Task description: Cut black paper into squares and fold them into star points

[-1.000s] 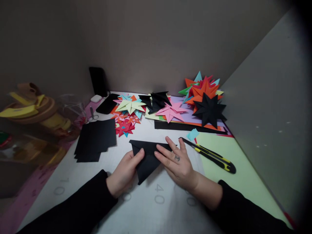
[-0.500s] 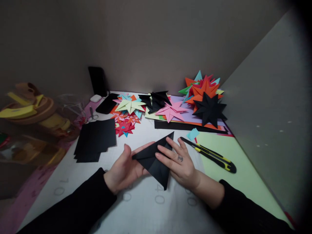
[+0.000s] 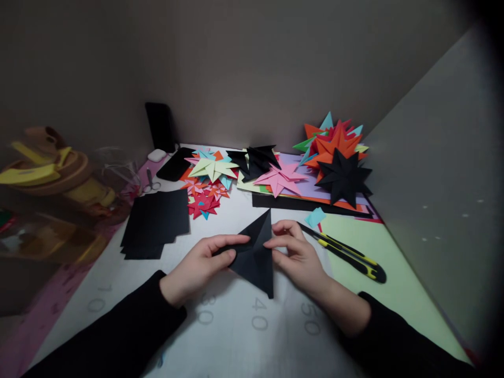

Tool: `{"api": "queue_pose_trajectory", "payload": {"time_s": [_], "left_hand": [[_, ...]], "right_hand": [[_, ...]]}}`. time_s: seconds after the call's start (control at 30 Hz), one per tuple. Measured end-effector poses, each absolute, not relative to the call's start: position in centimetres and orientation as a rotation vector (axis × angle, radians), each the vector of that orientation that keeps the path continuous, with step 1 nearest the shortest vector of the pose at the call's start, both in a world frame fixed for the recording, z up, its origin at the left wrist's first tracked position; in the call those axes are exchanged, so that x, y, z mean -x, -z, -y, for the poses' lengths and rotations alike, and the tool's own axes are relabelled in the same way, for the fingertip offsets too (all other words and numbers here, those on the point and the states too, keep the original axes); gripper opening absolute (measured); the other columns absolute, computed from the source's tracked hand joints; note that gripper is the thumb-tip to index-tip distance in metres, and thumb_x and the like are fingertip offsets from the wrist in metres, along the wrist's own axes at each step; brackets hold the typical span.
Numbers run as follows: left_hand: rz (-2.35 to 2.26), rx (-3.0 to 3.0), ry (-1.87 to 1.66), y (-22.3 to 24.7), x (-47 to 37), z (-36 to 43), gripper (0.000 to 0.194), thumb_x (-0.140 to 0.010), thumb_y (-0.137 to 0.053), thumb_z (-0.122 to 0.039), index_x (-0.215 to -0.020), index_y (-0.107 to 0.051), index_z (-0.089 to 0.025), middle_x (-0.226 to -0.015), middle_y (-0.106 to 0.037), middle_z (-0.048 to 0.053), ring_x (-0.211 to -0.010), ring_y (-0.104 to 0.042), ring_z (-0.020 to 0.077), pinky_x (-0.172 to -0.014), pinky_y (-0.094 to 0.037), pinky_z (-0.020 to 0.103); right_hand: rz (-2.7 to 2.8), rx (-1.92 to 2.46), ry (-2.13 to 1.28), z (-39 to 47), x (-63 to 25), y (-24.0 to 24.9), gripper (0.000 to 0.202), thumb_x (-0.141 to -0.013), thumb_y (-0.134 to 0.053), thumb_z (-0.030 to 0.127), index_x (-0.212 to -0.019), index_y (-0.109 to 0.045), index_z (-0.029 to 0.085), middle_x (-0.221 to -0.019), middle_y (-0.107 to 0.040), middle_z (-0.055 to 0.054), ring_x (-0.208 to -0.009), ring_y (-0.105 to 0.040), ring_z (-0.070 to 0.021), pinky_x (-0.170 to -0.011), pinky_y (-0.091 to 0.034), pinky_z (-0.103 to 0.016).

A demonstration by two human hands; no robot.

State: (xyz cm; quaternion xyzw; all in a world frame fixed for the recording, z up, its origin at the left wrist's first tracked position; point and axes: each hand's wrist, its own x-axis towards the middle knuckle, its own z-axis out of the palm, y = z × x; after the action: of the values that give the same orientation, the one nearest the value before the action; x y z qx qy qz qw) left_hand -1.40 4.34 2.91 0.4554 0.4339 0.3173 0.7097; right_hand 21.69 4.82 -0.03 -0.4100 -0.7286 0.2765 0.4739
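A folded black paper [image 3: 254, 262] with pointed corners is held over the white mat [image 3: 220, 346]. My left hand [image 3: 205, 262] pinches its left corner between thumb and fingers. At the right edge, my right hand [image 3: 299, 257] grips the paper with bent fingers, one fingertip lying on its face. Left of the hands lies a stack of black paper squares [image 3: 155, 220]. A black and yellow utility knife [image 3: 348, 252] rests on light green paper [image 3: 394, 299], just right of my right hand.
Folded paper stars [image 3: 281, 178] in several colours line the back, with a larger pile [image 3: 342, 142] at the right. A phone [image 3: 177, 164], small scissors [image 3: 151, 184] and a brown and yellow cup [image 3: 71, 173] are at the left. A wall [image 3: 252, 68] stands behind.
My left hand has gone from spread beneath the paper to pinching its left corner. My right fingers have bent and shifted to the right edge. The paper has turned slightly.
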Motion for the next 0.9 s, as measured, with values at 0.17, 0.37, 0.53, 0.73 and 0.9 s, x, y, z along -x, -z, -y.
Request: {"api": "queue_pose_trajectory", "payload": {"time_s": [0.17, 0.37, 0.53, 0.73, 0.9], "left_hand": [[-0.947, -1.106, -0.68, -3.8, 1.4, -4.3, 0.033, -0.081, -0.062, -0.031, -0.113, -0.067, -0.025, -0.087, -0.07, 0.004, -0.067, -0.058, 0.015, -0.063, -0.045, 0.023], [-0.949, -1.324, -0.686, -4.6, 1.6, -4.4, 0.03, -0.082, -0.059, -0.029, -0.11, -0.069, -0.025, -0.091, -0.071, 0.005, -0.069, -0.06, 0.016, -0.065, -0.048, 0.025], [-1.007, -1.616, -0.864, -4.9, 2.3, -4.7, 0.034, -0.062, -0.078, -0.021, -0.095, -0.075, -0.027, -0.101, -0.071, 0.008, -0.093, -0.063, 0.0262, -0.082, -0.049, 0.033], [-1.1, -1.729, -1.019, -4.0, 2.5, -4.0, 0.023, -0.063, -0.076, -0.014, -0.081, -0.077, -0.028, -0.09, -0.073, 0.009, -0.08, -0.068, 0.0222, -0.077, -0.051, 0.03], [-1.144, -1.78, -1.163, -3.5, 2.0, -3.6, 0.016, -0.066, -0.073, -0.014, -0.075, -0.077, -0.027, -0.082, -0.074, 0.008, -0.07, -0.068, 0.0198, -0.065, -0.052, 0.028]], "right_hand": [[1.735, 0.978, -0.864, -5.0, -21.6, -0.1, 0.017, -0.078, -0.064, 0.016, -0.091, -0.07, 0.027, -0.098, -0.051, -0.005, -0.094, -0.057, -0.018, -0.078, -0.052, -0.033], [1.651, 0.943, -1.012, -5.0, -21.7, -0.2, 0.017, -0.077, -0.065, 0.013, -0.085, -0.072, 0.026, -0.082, -0.063, -0.002, -0.076, -0.064, -0.0148, -0.065, -0.053, -0.027], [1.522, 0.985, -0.92, -5.0, -22.1, 0.1, 0.016, -0.074, -0.067, 0.013, -0.079, -0.074, 0.026, -0.075, -0.064, -0.001, -0.069, -0.062, -0.0149, -0.056, -0.051, -0.026], [1.504, 0.987, -0.955, -4.4, -21.8, -0.2, 0.014, -0.073, -0.067, 0.014, -0.078, -0.074, 0.026, -0.072, -0.064, -0.001, -0.065, -0.061, -0.0146, -0.053, -0.05, -0.026], [1.485, 0.961, -0.95, -4.2, -21.2, -0.3, 0.01, -0.073, -0.068, 0.015, -0.077, -0.072, 0.024, -0.068, -0.062, -0.001, -0.062, -0.06, -0.0137, -0.053, -0.05, -0.025]]}}
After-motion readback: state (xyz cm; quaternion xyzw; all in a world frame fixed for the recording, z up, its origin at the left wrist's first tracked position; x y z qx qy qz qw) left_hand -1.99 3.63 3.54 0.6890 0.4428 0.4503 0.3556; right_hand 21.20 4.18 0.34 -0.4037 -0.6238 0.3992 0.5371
